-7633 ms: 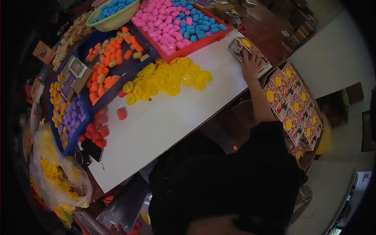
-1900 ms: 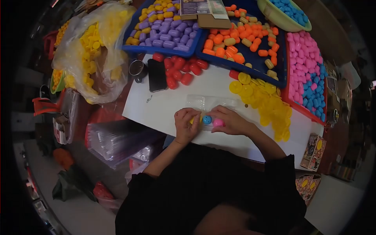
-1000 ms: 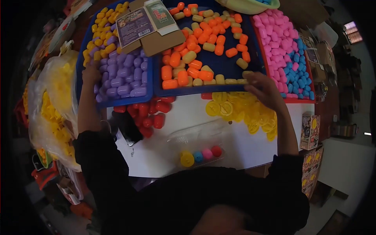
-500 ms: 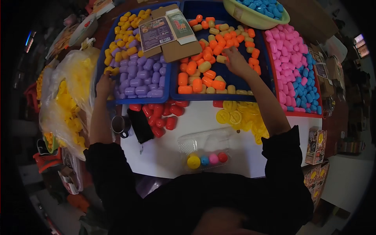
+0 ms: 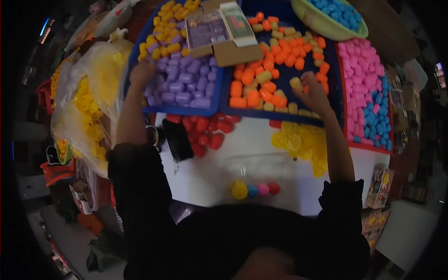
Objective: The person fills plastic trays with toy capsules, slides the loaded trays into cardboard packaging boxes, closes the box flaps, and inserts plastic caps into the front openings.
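My right hand [image 5: 314, 94] is over the blue tray [image 5: 275, 115] of orange and tan capsules, its fingertips closed on a tan capsule [image 5: 296, 84]. At the left edge of the other blue tray [image 5: 182, 111], my left hand [image 5: 142, 74] is beside purple capsules [image 5: 176, 87] and yellow capsules [image 5: 164, 36]; its fingers are blurred and what they hold is hidden. A clear plastic package [image 5: 256, 164] lies on the white table, with a yellow disc [image 5: 239, 190], a blue piece [image 5: 252, 190], a pink piece [image 5: 263, 189] and a red piece [image 5: 274, 188] in a row.
Red capsules [image 5: 216, 141], a black phone [image 5: 177, 139] and a dark cup [image 5: 153, 135] are left of yellow discs [image 5: 298, 140]. A flattened box [image 5: 238, 52] overlaps both blue trays. Right stand a red tray [image 5: 368, 146] and a green bowl [image 5: 326, 29].
My right hand has moved right and toward me within its tray, with a tan capsule at its fingertips. My left hand is farther up along its tray's edge. The view has shifted.
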Demonstrator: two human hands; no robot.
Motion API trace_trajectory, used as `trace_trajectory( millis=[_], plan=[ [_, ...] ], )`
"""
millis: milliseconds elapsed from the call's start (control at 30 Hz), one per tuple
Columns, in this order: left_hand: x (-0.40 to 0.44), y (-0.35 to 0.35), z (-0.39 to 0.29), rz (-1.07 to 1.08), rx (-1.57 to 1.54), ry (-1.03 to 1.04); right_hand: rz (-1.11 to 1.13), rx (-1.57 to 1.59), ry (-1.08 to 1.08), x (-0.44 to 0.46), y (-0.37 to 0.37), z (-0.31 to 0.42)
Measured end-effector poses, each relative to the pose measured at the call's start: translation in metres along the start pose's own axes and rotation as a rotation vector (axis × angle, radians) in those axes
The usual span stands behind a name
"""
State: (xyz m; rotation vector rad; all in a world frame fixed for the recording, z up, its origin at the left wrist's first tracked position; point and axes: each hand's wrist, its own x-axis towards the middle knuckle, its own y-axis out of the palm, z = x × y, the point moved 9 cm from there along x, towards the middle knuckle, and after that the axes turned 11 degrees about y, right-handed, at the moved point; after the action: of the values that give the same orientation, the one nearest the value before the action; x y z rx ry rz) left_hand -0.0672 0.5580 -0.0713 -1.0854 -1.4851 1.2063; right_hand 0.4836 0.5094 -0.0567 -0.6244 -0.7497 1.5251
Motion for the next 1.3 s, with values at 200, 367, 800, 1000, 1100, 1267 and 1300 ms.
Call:
trace_trajectory(
  millis=[200,367,800,1000,1100,1267,1300],
  plan=[
    [-0.070,-0.024,-0.039,0.209,-1.727,-0.183,0.215,0.297,-0.009,-0.117,-0.037,0.032],
    [-0.266,-0.074,-0.253,0.568,-1.271,0.416,0.322,0.131,-0.080,-0.199,-0.021,0.062],
    [-0.323,-0.005,-0.271,0.647,-1.523,0.070,0.748,0.225,-0.151,-0.239,0.068,0.052],
    [-0.329,-0.018,-0.290,0.550,-1.163,0.322,0.573,0.176,0.241,-0.232,0.050,0.017],
    [-0.333,-0.027,-0.317,0.371,-0.704,0.722,0.465,0.197,0.105,-0.232,0.053,0.020],
    [-0.343,-0.017,-0.328,0.299,-0.590,0.907,0.435,0.214,0.066,-0.262,0.066,0.018],
    [-0.342,-0.015,-0.326,0.311,-0.606,0.909,0.358,0.045,-0.068,-0.273,0.069,0.025]
  ],
)
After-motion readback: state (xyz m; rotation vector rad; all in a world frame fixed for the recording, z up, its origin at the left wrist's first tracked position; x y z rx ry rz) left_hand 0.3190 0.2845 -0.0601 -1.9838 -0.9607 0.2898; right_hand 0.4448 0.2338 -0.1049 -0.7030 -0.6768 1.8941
